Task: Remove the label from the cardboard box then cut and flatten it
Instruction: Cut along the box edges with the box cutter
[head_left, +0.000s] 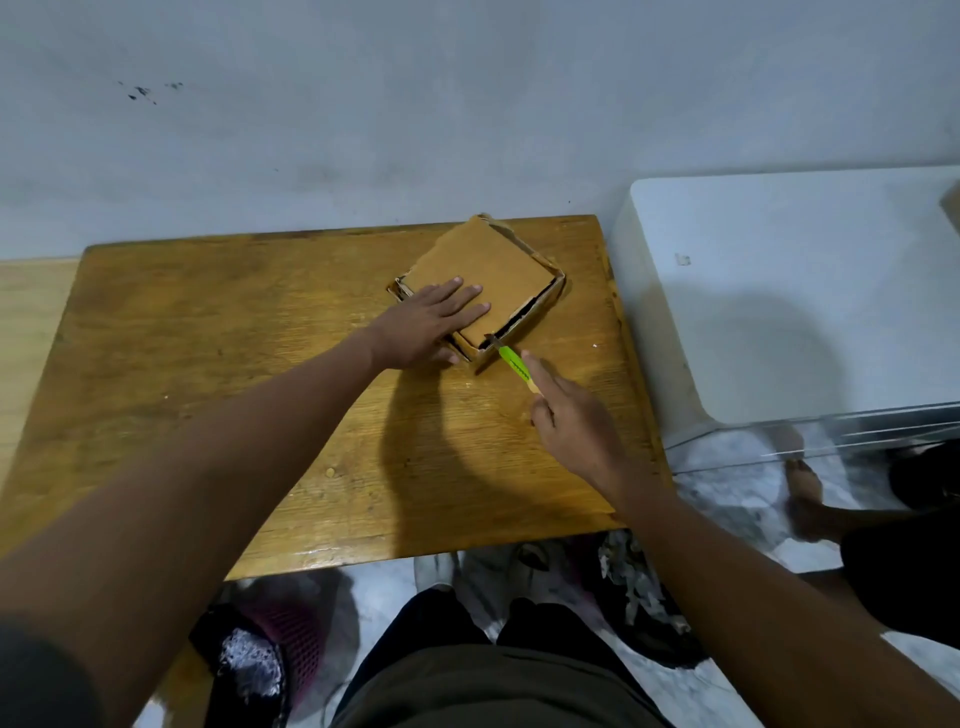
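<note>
A small brown cardboard box (493, 270) lies low and partly squashed on the far right part of the wooden table (234, 364). My left hand (431, 325) presses flat on its near left corner, fingers spread. My right hand (569, 415) holds a green utility knife (514, 364), forefinger stretched along its back. The blade tip sits in the dark gap at the box's near right edge. I see no label on the box's top face.
A white appliance or bin with a clear panel (805, 291) stands close to the table's right edge. The grey wall (415, 104) runs right behind the table. Shoes and clothes (270, 654) lie on the floor under the near edge.
</note>
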